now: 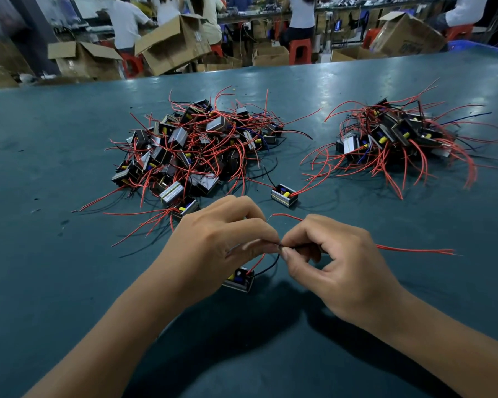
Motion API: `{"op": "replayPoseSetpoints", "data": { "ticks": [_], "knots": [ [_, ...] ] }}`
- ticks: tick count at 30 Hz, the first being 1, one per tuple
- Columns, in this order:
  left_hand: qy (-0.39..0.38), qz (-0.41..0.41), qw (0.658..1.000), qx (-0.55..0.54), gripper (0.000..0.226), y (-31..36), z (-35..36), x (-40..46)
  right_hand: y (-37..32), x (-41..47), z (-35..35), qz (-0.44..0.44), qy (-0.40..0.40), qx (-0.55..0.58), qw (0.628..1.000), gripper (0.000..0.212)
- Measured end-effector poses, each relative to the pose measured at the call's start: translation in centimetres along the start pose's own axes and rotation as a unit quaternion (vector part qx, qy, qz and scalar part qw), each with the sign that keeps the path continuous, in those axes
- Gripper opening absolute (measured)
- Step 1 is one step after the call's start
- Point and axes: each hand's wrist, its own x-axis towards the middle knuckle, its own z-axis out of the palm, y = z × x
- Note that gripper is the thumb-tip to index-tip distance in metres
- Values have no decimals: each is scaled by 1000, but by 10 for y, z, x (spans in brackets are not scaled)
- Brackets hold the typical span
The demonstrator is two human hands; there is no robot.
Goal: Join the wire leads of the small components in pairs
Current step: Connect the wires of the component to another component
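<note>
1. Black lead (266, 270): pinched at the tip between left hand (216, 239) and right hand (337, 262), fingertips meeting; the join itself is too small to make out.
2. Component (240, 279): on the green table (55, 173), half hidden under the left hand.
3. Red lead (414, 249): trails beyond the right hand.
4. Loose component (284, 195): beyond the hands.
5. Large pile (193, 147): beyond the left hand.
6. Smaller pile (397, 136): beyond the right hand.

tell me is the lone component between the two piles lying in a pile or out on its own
Out on its own: the lone component sits on bare table, only its red lead reaching toward the right pile.
</note>
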Motion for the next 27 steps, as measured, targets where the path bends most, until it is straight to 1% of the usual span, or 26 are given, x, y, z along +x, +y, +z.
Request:
{"op": "replayPoseSetpoints", "data": {
  "ticks": [4, 6, 11, 14, 17, 20, 23, 25, 27],
  "knots": [
    [-13, 3, 1000, 6, 18, 2, -1, 1, -1, -1, 0, -3, 0, 0, 1000, 5],
    [-17, -14, 1000, -10, 19, 5, 1, 1, -1, -1, 0, -12, 2, -15, 1000, 5],
    [-46, -101, 989, -102, 20, 12, 2, -1, -3, 1, 0, -25, 7, -39, 999, 4],
    [-59, -138, 979, -139, 19, 14, 3, 0, -4, 0, 0, -23, 4, -39, 999, 5],
    [-55, -192, 959, -203, 18, 17, 6, 0, -4, -1, 1, -11, 6, -21, 1000, 6],
    [-45, -224, 943, -241, 18, 19, 12, 0, -4, -1, 2, 12, 17, 2, 1000, 8],
    [-46, -232, 941, -244, 13, 15, 12, -1, -3, -1, 2, 49, 32, 19, 998, 8],
    [-71, -233, 941, -235, 4, 10, 11, -3, -2, -1, 3, 70, 41, 26, 996, 8],
    [-96, -226, 946, -213, 5, 8, 11, -5, -1, -1, 3, 82, 45, 28, 995, 7]
  ]
}}
